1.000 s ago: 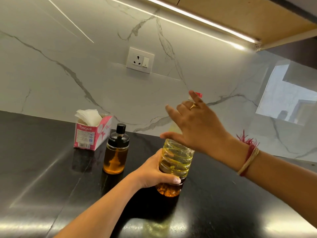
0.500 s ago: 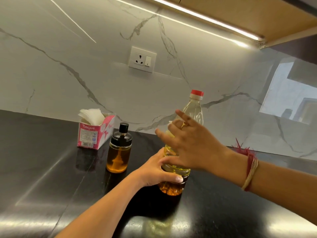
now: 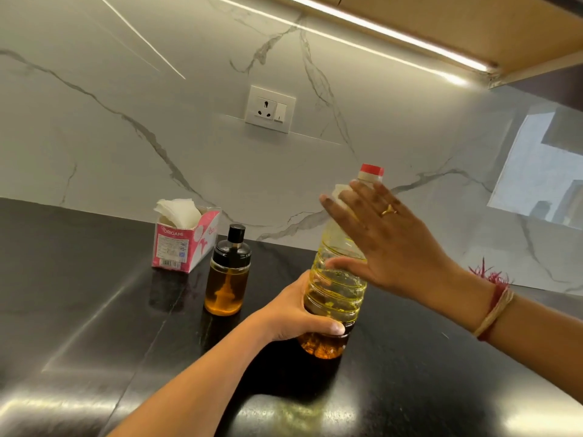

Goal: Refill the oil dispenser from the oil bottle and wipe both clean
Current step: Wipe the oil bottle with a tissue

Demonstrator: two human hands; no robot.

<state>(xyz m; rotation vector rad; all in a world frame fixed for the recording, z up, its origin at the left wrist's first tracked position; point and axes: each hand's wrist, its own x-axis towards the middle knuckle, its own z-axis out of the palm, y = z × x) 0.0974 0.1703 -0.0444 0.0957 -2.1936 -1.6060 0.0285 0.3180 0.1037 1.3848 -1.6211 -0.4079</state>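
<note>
- A left hand (image 3: 296, 313) grips the lower body of a red-capped oil bottle (image 3: 337, 279) standing on a black countertop (image 3: 79, 310).
- The right hand (image 3: 388, 241), fingers spread, covers its upper half.
- A black-lidded glass oil dispenser (image 3: 226, 279) stands just beside a pink tissue box (image 3: 186, 241).

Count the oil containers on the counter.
2. The dispenser stands right of the tissue box. The bottle stands right of the dispenser, gripped near its base by the left hand, with the open right hand by its upper part. None seem hidden.
</note>
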